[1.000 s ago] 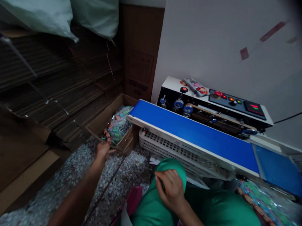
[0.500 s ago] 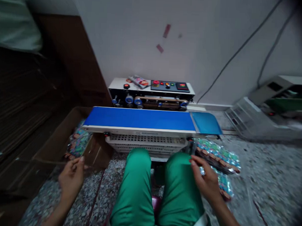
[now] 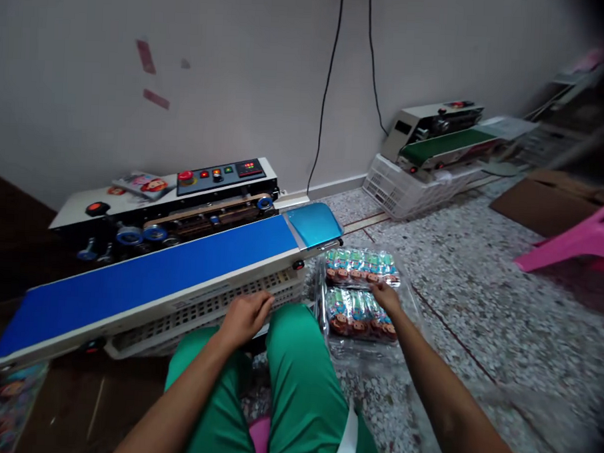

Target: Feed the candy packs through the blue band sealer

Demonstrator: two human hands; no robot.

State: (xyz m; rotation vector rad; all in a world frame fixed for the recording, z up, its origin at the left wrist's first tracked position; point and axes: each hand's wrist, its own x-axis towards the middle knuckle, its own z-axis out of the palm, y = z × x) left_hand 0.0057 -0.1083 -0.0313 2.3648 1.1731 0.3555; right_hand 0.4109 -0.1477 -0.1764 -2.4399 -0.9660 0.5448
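1. My right hand (image 3: pixel 387 299) is at the packets, fingertips by the far row (image 3: pixel 355 262); I cannot tell whether they grip.
2. The near row (image 3: pixel 352 312) lies just left of that hand, on clear plastic (image 3: pixel 359 352).
3. My left hand (image 3: pixel 245 319), fingers curled together, hovers over my green trousers (image 3: pixel 300 373); the blue belt (image 3: pixel 180 264) lies beyond it.

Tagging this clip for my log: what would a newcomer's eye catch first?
First, the bright blue conveyor belt along the band sealer at left. Then two rows of shiny packets on clear plastic, right of the green-trousered knees, with the right hand at them.
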